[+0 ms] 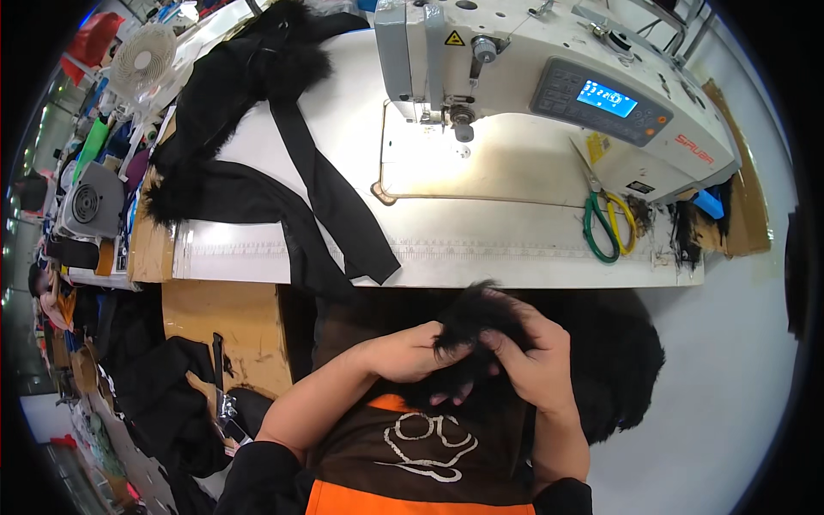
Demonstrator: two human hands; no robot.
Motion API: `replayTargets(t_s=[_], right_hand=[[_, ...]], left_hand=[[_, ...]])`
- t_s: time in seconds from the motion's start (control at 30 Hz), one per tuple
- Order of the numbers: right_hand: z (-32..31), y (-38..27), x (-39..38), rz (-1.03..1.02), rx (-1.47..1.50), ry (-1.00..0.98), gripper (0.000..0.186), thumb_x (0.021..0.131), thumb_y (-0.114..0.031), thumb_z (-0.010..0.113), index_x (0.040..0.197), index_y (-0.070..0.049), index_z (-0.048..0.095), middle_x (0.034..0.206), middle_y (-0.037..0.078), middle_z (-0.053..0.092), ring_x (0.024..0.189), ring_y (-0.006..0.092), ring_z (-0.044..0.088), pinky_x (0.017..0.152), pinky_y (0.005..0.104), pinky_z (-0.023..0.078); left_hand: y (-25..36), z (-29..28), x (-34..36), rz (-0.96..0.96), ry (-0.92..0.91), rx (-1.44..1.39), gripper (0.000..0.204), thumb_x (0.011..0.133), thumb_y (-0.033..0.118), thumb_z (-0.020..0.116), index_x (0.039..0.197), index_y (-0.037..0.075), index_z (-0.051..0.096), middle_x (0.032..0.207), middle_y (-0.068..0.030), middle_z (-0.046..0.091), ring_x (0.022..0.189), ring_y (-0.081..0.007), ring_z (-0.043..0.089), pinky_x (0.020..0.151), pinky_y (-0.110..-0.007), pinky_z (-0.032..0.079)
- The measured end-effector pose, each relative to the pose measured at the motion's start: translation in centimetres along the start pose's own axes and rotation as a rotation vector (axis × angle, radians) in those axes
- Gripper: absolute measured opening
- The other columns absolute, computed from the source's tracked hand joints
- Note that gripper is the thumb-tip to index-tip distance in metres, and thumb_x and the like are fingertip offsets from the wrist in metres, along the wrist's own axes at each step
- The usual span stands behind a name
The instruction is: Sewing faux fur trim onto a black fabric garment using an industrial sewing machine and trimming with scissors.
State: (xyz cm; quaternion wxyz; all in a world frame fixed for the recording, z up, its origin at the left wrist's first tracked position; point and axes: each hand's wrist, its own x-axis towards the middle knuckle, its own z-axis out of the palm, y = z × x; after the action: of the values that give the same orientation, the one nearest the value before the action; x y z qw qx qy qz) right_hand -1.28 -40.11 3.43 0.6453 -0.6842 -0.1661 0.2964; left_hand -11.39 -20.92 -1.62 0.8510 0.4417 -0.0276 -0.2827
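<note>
Apron: a dark brown cloth apron [506, 429] with orange parts and a white line drawing is nearest; its lower part is cut off.
Hands: the left hand [408, 352] and the right hand [542, 365] are close together, both closed on one piece, above the apron and before the table edge.
Held piece: a black long-haired fur piece [482, 319] is between these hands. Its long axis goes from upper right to lower left; the upper tufted end points to the table.
Hidden: fur covers most left fingers. Fingertips show below, but I cannot tell of which hand. The piece's lower border is hard to separate from the apron.
Right side: a big black furry heap [622, 369] is beside the right forearm.
Left cardboard: a brown cardboard box [223, 322] is under the table level; its contents I cannot make out.
Table: a white table [515, 245] bears long flat black cloth strips [348, 206], and steel scissors with green and yellow handles [611, 232], blades pointing away.
Machine: a white sewing machine [524, 51] stands farther, its top cut off.
Right cardboard: black fur scraps [685, 232] and a blue object [709, 203] are at a brown cardboard piece [748, 189].
Far left: a round pale fan [143, 58] stands among blurred things.
</note>
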Motion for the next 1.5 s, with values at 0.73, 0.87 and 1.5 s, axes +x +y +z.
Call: replayTargets(t_s=[0.73, 0.87, 1.5], right_hand=[[-2.5, 1.1, 0.8, -0.199, -0.216, -0.182, 0.011, 0.084, 0.008, 0.075, 0.094, 0.005, 0.072, 0.095, 0.012, 0.074, 0.084, 0.0197, 0.070, 0.074, 0.0316, 0.055], [-2.4, 1.0, 0.7, -0.324, -0.298, -0.122, 0.020, 0.082, 0.009, 0.076, 0.100, 0.005, 0.071, 0.097, 0.011, 0.074, 0.087, 0.0176, 0.070, 0.079, 0.0294, 0.056], [-2.0, 1.8, 0.3, -0.321, -0.271, -0.170, 0.032, 0.090, 0.002, 0.078, 0.122, 0.005, 0.074, 0.108, 0.013, 0.075, 0.094, 0.0191, 0.069, 0.086, 0.0281, 0.053]], left_hand=[[1.1, 0.2, -0.1, -0.096, 0.001, 0.119, 0.075, 0.112, 0.064, 0.033, 0.112, 0.001, 0.073, 0.068, -0.0049, 0.065, 0.051, -0.0089, 0.055, 0.050, -0.023, 0.044], [1.5, 0.5, -0.1, -0.146, 0.027, 0.159, 0.077, 0.113, 0.064, 0.030, 0.112, 0.000, 0.073, 0.066, -0.0049, 0.064, 0.049, -0.0084, 0.052, 0.049, -0.024, 0.043], [0.8, 0.5, -0.6, -0.154, 0.188, 0.364, 0.071, 0.113, 0.062, 0.036, 0.090, 0.003, 0.070, 0.068, 0.0000, 0.062, 0.057, -0.0082, 0.052, 0.053, -0.026, 0.043]])
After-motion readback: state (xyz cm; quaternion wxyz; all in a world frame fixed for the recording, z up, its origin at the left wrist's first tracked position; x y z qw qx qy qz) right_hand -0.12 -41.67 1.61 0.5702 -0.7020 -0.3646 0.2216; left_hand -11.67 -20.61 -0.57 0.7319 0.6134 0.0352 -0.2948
